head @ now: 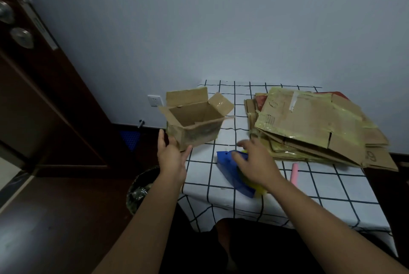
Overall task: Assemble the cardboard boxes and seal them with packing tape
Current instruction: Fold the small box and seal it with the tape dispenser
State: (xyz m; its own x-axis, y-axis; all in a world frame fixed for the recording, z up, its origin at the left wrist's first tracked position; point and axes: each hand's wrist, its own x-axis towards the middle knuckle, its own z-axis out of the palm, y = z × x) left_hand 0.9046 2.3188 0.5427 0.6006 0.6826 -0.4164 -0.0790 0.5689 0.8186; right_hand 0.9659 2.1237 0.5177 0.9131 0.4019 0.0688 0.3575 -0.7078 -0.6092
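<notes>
A small cardboard box [194, 119] stands upright at the table's far left corner, its top flaps open. My left hand [171, 156] is just in front of the box's near corner, fingers spread and relaxed, holding nothing. My right hand [254, 160] hovers over a blue tape dispenser [230, 170] with yellow parts that lies on the cloth; the fingers are blurred and I cannot tell if they touch it. A stack of flattened cardboard boxes [314, 123] lies on the right of the table.
The table [321, 187] has a white cloth with a black grid. A pink stick-like object [294, 174] lies near the flat stack. A waste bin [141, 187] stands on the floor left of the table. A dark door [44, 96] is at the left.
</notes>
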